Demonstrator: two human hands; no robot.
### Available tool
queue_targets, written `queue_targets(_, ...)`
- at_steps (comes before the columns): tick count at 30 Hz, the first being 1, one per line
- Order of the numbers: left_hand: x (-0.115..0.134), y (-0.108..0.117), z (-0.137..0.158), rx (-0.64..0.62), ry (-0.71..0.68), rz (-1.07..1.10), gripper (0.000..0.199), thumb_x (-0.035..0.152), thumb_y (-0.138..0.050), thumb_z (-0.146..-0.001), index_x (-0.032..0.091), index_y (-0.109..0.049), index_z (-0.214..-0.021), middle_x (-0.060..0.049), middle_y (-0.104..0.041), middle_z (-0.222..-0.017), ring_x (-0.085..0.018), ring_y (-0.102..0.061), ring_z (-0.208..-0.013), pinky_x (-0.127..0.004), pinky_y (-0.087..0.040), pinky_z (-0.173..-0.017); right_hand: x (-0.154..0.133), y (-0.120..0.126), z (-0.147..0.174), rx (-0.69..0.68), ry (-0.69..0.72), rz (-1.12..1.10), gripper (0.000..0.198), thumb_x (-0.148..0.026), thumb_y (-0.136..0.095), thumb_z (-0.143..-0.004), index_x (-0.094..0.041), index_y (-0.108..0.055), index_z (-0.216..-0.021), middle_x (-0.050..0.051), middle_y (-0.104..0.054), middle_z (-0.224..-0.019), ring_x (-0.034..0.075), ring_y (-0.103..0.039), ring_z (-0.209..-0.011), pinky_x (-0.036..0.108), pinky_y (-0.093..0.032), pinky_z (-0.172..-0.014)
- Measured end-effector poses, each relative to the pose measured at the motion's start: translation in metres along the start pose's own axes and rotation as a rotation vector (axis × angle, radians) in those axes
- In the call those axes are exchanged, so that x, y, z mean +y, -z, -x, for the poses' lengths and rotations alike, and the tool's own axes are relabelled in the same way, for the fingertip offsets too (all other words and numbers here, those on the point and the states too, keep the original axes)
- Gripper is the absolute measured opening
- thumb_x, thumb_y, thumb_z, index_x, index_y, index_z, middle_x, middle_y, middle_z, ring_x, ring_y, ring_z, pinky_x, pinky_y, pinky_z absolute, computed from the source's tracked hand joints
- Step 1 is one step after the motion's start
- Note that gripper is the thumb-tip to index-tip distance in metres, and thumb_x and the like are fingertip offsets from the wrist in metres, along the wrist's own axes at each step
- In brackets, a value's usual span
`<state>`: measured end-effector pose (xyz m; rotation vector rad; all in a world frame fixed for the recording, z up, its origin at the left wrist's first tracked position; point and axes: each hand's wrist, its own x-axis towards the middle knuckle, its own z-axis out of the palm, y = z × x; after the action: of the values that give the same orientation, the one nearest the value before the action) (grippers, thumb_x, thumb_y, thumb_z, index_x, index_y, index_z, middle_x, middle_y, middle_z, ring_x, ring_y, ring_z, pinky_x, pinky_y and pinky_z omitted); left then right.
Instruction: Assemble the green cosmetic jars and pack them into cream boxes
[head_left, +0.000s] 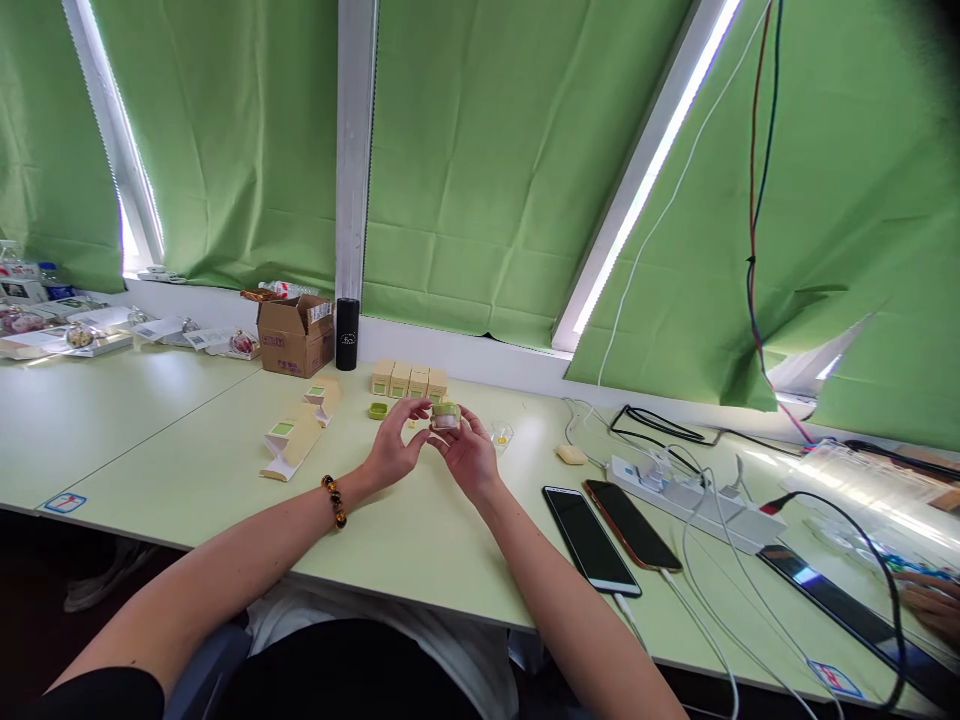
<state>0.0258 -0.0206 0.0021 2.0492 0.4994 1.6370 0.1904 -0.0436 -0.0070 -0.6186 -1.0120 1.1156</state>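
A small jar with a green lid and a pale, clear-looking body [445, 417] rests in the fingers of my right hand [474, 458], above the table. My left hand [391, 443] is beside the jar, its thumb and fingers apart in a curve; no firm grip on the jar shows. Behind my left hand lies a small green square piece [377, 410]. To the right of the jar is a clear plastic piece with a yellow centre [502, 436]. Left of my hands lie unfolded pale-yellow cartons [294, 440] with green labels.
Several small yellow boxes [400, 379] stand at the back, near a black tumbler [347, 334] and an open cardboard box [295, 337]. Phones [592, 540], a power strip [697, 500] and loose cables occupy the right. Another person's hand [931, 603] shows at the right edge.
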Motion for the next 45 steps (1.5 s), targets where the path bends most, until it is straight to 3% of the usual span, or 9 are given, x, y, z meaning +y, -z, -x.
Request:
queue_targets(5,-0.006,0.001,-0.001,0.08,0.09,0.033,0.032,0.017,-0.059,-0.091,0.023,-0.064,-0.122,-0.009,-0.067,-0.117,-0.024,-0.062,-0.103,-0.042,-0.048,-0.096,0.001,0.004,-0.003,-0.03,-0.048,-0.032,0.046,-0.05,-0.071,-0.079,-0.028,-0.053,-0.115,0.01,-0.078,-0.101,0.028,-0.075,-0.089,0.057,-0.058,-0.085)
queue_targets(11,-0.024,0.004,-0.005,0.14,0.186,-0.031,0.029,0.013,-0.063,-0.085,0.023,-0.068,-0.112,-0.008,-0.071,-0.113,-0.024,-0.062,-0.098,-0.042,-0.046,-0.093,0.011,0.007,-0.008,0.057,-0.051,-0.037,0.054,-0.051,-0.082,-0.074,-0.028,-0.053,-0.114,0.004,-0.075,-0.095,0.026,-0.076,-0.085,0.058,-0.058,-0.093)
queue_targets(18,-0.024,0.02,-0.025,0.12,0.255,-0.326,0.028,0.012,-0.057,-0.087,0.02,-0.064,-0.113,-0.01,-0.071,-0.114,-0.024,-0.063,-0.106,-0.043,-0.048,-0.098,0.024,0.017,-0.008,0.212,-0.068,0.369,0.069,-0.04,-0.085,-0.067,-0.027,-0.057,-0.129,0.005,-0.065,-0.112,0.021,-0.071,-0.092,0.047,-0.06,-0.093)
queue_targets(22,-0.008,0.046,-0.046,0.003,0.259,-0.604,0.027,0.021,-0.056,-0.091,0.019,-0.061,-0.117,-0.011,-0.072,-0.115,-0.027,-0.062,-0.112,-0.043,-0.049,-0.099,0.027,0.02,-0.004,0.144,-0.005,0.682,0.053,-0.031,-0.076,-0.072,-0.026,-0.064,-0.124,0.007,-0.061,-0.122,0.021,-0.067,-0.098,0.041,-0.059,-0.09)
queue_targets(26,0.01,0.086,-0.054,-0.221,0.296,-1.068,0.038,0.034,-0.056,-0.093,0.018,-0.057,-0.127,-0.017,-0.071,-0.114,-0.036,-0.06,-0.116,-0.049,-0.048,-0.097,0.026,0.016,0.002,0.083,0.097,0.996,0.044,-0.025,-0.069,-0.078,-0.024,-0.062,-0.121,0.007,-0.058,-0.117,0.02,-0.065,-0.093,0.04,-0.057,-0.089)
queue_targets(30,0.013,0.134,-0.043,-0.361,0.487,-1.368,0.053,0.042,-0.057,-0.091,0.013,-0.049,-0.135,-0.026,-0.067,-0.12,-0.044,-0.056,-0.121,-0.052,-0.05,-0.089,0.022,0.008,0.008,0.047,0.124,1.25,0.038,-0.027,-0.068,-0.083,-0.021,-0.059,-0.12,0.007,-0.058,-0.113,0.02,-0.063,-0.091,0.038,-0.054,-0.087)
queue_targets(36,0.007,0.172,-0.01,-0.541,0.78,-1.337,0.067,0.054,-0.052,-0.091,0.01,-0.04,-0.14,-0.026,-0.071,-0.108,-0.045,-0.067,-0.105,-0.056,-0.051,-0.085,0.018,-0.001,0.013,0.044,0.107,1.453,0.033,-0.036,-0.07,-0.088,-0.02,-0.056,-0.114,0.01,-0.06,-0.112,0.025,-0.065,-0.094,0.036,-0.051,-0.081)
queue_targets(42,0.019,0.164,0.009,-0.489,0.692,-1.315,0.052,0.036,-0.05,-0.091,0.01,-0.043,-0.135,-0.024,-0.072,-0.105,-0.043,-0.071,-0.1,-0.05,-0.052,-0.083,0.018,-0.003,0.013,-0.006,0.107,1.562,0.044,-0.037,-0.075,-0.086,-0.018,-0.055,-0.12,0.014,-0.063,-0.115,0.028,-0.066,-0.095,0.035,-0.049,-0.077)
queue_targets(45,0.036,0.157,0.006,-0.432,0.585,-1.164,0.048,0.034,-0.048,-0.093,0.014,-0.04,-0.136,-0.018,-0.073,-0.099,-0.038,-0.072,-0.096,-0.046,-0.05,-0.084,0.017,-0.003,0.013,-0.012,0.1,1.585,0.051,-0.039,-0.077,-0.084,-0.018,-0.054,-0.124,0.013,-0.064,-0.114,0.028,-0.067,-0.094,0.035,-0.048,-0.076)
